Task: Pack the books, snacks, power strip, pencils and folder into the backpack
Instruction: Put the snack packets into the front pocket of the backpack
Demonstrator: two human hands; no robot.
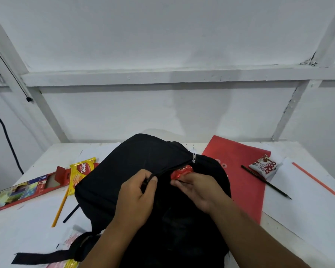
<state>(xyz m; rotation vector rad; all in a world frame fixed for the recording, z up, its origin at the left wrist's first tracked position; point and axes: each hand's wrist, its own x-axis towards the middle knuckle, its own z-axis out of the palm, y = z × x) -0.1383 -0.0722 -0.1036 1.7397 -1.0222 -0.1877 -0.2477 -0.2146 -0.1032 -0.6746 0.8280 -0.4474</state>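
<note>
Black backpack [135, 182] lies on the white table [307, 219], zipper pull [193, 158] at the top end of a slit pocket. Left hand [138, 192] pinches the pocket's edge with thumb and curled fingers. Right hand [198, 188] grips a red snack [182, 172] with fingers curled, the pack half in the pocket opening. Red folder [244, 171] lies flat just right of the backpack, partly under it; black pencil [266, 181] crosses its right edge, small white snack bag [264, 166] beside it, orange pencil [317, 180] further right. Left of the backpack: yellow wafer pack [80, 171], yellow pencil [60, 207], open pencil box [25, 190]. More wrappers [71, 265] at the near edge, partly under a strap [43, 257].
</note>
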